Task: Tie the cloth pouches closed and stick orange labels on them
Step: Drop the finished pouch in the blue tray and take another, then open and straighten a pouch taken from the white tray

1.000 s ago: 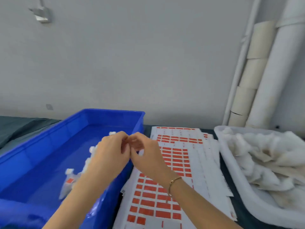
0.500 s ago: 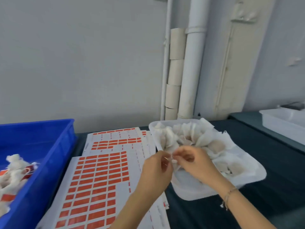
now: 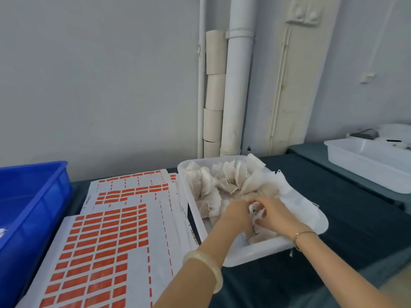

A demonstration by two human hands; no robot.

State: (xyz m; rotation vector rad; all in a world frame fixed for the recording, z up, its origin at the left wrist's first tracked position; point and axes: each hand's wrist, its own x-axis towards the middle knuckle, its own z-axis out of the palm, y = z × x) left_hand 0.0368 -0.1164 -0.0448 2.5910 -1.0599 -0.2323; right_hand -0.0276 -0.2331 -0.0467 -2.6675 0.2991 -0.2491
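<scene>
- Both hands work over the near part of the white tray [image 3: 244,256]. The left hand [image 3: 236,213] and the right hand [image 3: 274,214] have their fingers curled in on 1 small pouch [image 3: 255,211] and pinch its crumpled top between them.
- I cannot tell if the string is knotted; the fingers cover it.
- The string looks thin and the cloth soft, so I think it may slip from the fingertips. The mouth would then fall open again.
- The pouch lies against the heap of other pouches [image 3: 222,181]. Lifting it could drag a neighbour out if the strings are tangled.
- A label may hold badly on such wrinkled cloth.
- The pouches are off-white, thin and woven, with frayed edges, and stand open like petals.
- The tray is smooth hard plastic with round corners.
- The label sheets [image 3: 104,236] lie flat just left of it, pale backing paper with rows of orange rectangles.
- The blue bin [image 3: 33,207] at the far left is stiff plastic.
</scene>
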